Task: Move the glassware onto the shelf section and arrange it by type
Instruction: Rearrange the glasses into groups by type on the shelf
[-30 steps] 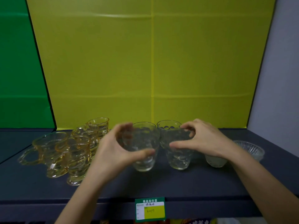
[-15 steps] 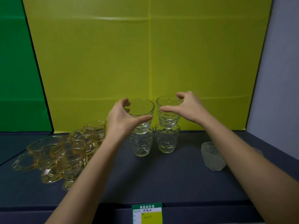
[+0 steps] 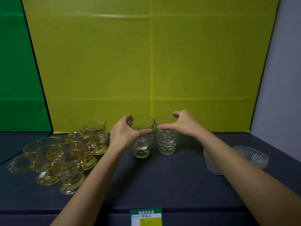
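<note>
Gripping from either side in the head view, the left hand (image 3: 125, 133) curls round the left tumbler (image 3: 142, 144) and the right hand (image 3: 182, 125) round the right tumbler (image 3: 167, 142). Both glasses stand upright, rims about touching, on the shelf (image 3: 162, 185) straight behind the price tag (image 3: 146, 217). Any release looks like an outward draw: amber mugs (image 3: 73, 154) crowd behind-left of the tag, frosted cup (image 3: 211, 162) and ribbed bowl (image 3: 251, 156) behind-right, the cup beside the right forearm.

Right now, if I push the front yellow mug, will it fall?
Probably tippy: the front amber glass mug stands on a small foot under a wider bowl. It looks thick, so likely heavy. It could knock the amber mugs crowded behind it.
</note>
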The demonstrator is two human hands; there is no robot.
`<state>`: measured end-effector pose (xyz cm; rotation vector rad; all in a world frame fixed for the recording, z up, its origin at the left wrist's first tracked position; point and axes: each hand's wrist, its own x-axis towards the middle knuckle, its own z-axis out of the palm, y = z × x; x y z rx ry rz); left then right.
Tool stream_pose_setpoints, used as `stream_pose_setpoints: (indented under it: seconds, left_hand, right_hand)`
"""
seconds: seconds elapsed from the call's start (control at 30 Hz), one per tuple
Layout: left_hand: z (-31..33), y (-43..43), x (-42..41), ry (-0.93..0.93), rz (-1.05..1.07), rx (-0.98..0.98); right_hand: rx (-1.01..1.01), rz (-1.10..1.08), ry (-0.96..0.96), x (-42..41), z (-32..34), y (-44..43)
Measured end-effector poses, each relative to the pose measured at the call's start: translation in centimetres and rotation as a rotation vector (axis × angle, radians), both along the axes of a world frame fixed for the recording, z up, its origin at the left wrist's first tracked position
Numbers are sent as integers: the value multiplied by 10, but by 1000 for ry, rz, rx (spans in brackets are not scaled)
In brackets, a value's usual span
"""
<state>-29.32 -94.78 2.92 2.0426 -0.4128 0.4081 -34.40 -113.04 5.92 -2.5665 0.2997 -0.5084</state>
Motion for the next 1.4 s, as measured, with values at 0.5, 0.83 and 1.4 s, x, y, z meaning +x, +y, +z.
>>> stream_pose_setpoints:
  seconds: [0.5,0.83,1.4]
  left_hand:
    - [-10,1,-8,137,-196,-79]
    - [-15,5,-38,121,-277,-101]
    - [53,80,-86,-231,-181,-43]
  right_hand:
    - [-42,47,143,-12,-1,-1]
    - [-111,68,141,-58,-4,-2]
    - [-145,375,-235,-58,23,49]
